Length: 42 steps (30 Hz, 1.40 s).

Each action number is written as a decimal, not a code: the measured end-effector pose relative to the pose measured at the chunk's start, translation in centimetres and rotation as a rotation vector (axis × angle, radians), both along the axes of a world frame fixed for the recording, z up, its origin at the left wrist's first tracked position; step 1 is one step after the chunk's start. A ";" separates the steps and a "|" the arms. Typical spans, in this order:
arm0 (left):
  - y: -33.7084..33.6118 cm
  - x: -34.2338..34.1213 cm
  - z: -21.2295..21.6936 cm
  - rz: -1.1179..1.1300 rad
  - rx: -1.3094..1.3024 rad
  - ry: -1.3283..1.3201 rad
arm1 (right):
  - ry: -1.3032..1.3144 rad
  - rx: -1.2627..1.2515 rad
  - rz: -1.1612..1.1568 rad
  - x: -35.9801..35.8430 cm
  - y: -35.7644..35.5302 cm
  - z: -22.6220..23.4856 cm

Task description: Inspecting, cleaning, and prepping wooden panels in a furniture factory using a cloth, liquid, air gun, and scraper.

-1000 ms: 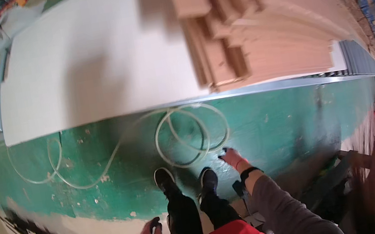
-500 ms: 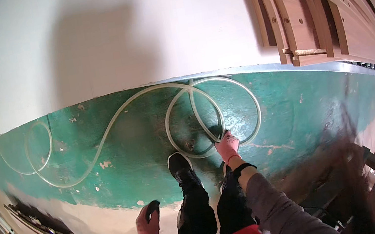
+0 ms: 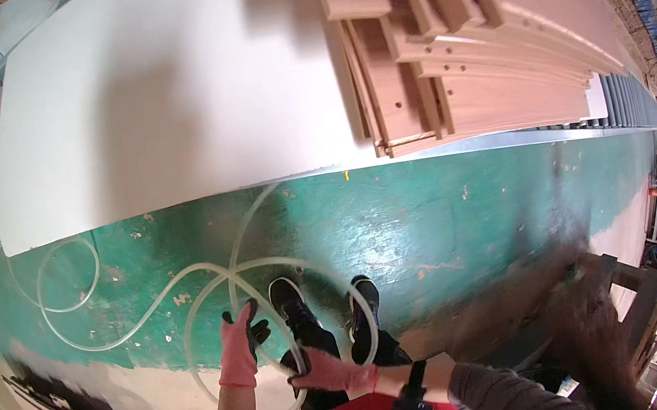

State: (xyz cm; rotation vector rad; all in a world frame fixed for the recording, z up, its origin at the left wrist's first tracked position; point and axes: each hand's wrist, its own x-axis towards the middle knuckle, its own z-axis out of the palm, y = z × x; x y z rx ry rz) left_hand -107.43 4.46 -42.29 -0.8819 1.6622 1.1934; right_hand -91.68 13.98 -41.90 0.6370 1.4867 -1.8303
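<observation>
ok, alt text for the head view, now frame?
Pink-gloved right hand grips a looped pale, translucent hose; the left hand is open beside it. More hose lies on the worn green floor. Beyond, wood-toned boards are stacked at the right of a white surface.

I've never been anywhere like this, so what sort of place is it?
Probably a furniture or woodworking workshop: stacked wood-toned panels with small round holes, what look like grey conveyor rollers at the right, and a scuffed green floor suggest it.
</observation>
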 end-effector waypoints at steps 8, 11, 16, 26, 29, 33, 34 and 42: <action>-3.1 -0.4 8.1 -0.055 0.149 0.070 | 0.265 -0.214 0.130 0.4 -4.5 7.7; -3.5 -1.6 5.7 0.023 0.109 0.056 | 0.183 -0.033 0.050 -0.3 0.8 7.1; -3.7 -1.3 -4.2 0.455 0.471 -0.147 | -0.070 0.461 -0.134 0.2 9.0 1.9; 8.1 -2.9 -14.9 0.533 0.530 -0.200 | -0.129 0.502 -0.343 0.0 12.2 -2.1; 9.5 -2.0 -17.1 0.633 0.618 -0.085 | -0.118 0.658 -0.206 -0.9 12.7 -2.3; 6.3 -3.8 -20.1 0.807 0.446 0.099 | 0.097 0.641 -0.136 -2.0 13.2 -4.3; 3.7 -4.6 -20.3 0.826 0.575 0.085 | 0.202 0.632 -0.123 -2.2 13.0 -5.1; -6.4 1.2 -21.8 0.668 0.707 -0.127 | -0.050 0.424 -0.398 -3.5 8.2 -7.8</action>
